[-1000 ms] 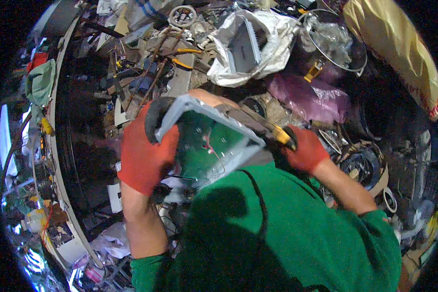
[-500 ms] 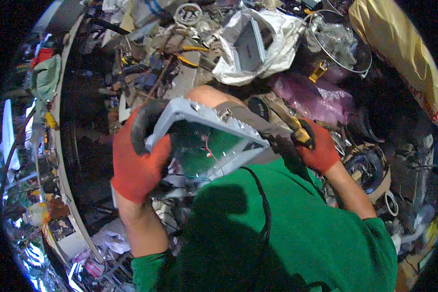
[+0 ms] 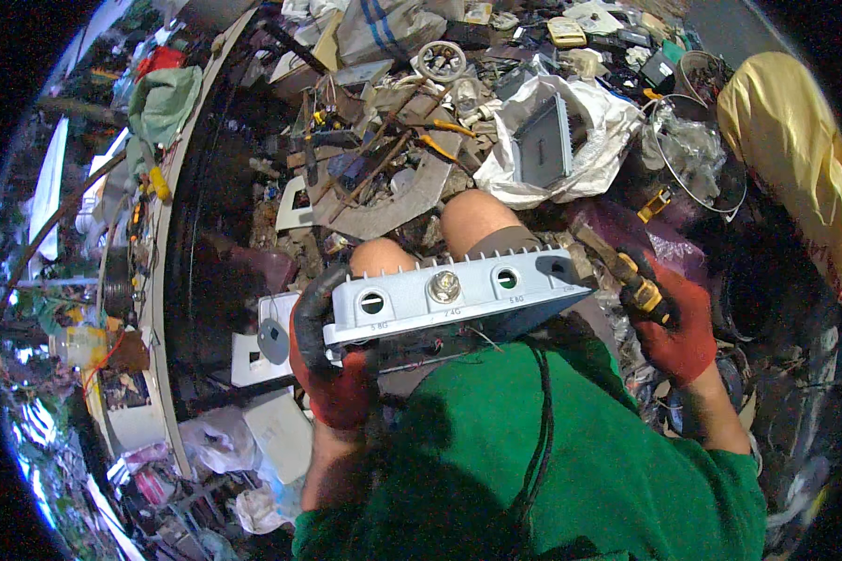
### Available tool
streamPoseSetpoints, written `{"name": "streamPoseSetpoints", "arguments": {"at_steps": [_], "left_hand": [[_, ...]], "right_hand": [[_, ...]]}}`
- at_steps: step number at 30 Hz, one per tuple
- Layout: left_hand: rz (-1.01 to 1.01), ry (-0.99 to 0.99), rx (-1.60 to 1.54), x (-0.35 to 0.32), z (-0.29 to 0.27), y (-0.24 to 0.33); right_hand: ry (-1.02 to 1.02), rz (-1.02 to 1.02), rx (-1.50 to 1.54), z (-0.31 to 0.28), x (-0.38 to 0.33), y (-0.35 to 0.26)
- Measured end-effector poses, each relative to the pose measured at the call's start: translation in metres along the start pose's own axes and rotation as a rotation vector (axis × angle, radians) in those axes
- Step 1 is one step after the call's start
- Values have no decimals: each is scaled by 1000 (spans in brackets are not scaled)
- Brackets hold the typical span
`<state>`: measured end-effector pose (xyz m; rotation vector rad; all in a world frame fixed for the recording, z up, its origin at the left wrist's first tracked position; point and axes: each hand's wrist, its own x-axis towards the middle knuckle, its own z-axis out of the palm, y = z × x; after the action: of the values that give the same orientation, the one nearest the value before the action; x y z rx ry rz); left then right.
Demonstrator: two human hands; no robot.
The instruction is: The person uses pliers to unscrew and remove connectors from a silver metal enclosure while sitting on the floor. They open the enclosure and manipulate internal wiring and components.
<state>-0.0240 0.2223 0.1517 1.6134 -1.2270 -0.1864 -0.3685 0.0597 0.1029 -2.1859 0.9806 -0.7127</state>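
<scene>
My left hand (image 3: 335, 360), in a red glove with black fingers, grips the left end of a light grey finned metal housing (image 3: 407, 307) in front of my body. The side facing up has several round openings, one holding a threaded metal connector (image 3: 443, 287). A thin loose wire (image 3: 485, 338) hangs from its open underside. To the right, my right hand (image 3: 678, 323), gloved alike, is closed around pliers (image 3: 641, 288) with yellow and black handles. Their metal jaws point up and left, close to the housing's right end but apart from it.
Beyond my knees, a white sack (image 3: 594, 164) holds a similar grey panel (image 3: 544, 140). Scrap is strewn around a flat grey slab (image 3: 384, 208), with orange-handled cutters (image 3: 440, 148) nearby. A wire-handled bucket (image 3: 692, 159) and a yellow sack (image 3: 786, 140) stand right.
The housing has turned, so its side with the openings now faces up instead of its hollow inside. Both hands appear lower and farther right as the view shifted; their grips are kept.
</scene>
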Motion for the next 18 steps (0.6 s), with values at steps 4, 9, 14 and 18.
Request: {"name": "streamPoseSetpoints", "arguments": {"at_steps": [4,9,14,18], "left_hand": [[-129,-20,17,-3,-4,5],[-158,17,-43,-5,3,10],[-100,54,-98,-11,2,0],[-138,31,-117,-14,-1,-3]], "right_hand": [[-67,-105,-25,-14,24,-24],[-166,-60,-42,-27,39,-53],[-247,-145,-171,-34,47,-62],[-310,-272,-200,-36,67,-89]]}}
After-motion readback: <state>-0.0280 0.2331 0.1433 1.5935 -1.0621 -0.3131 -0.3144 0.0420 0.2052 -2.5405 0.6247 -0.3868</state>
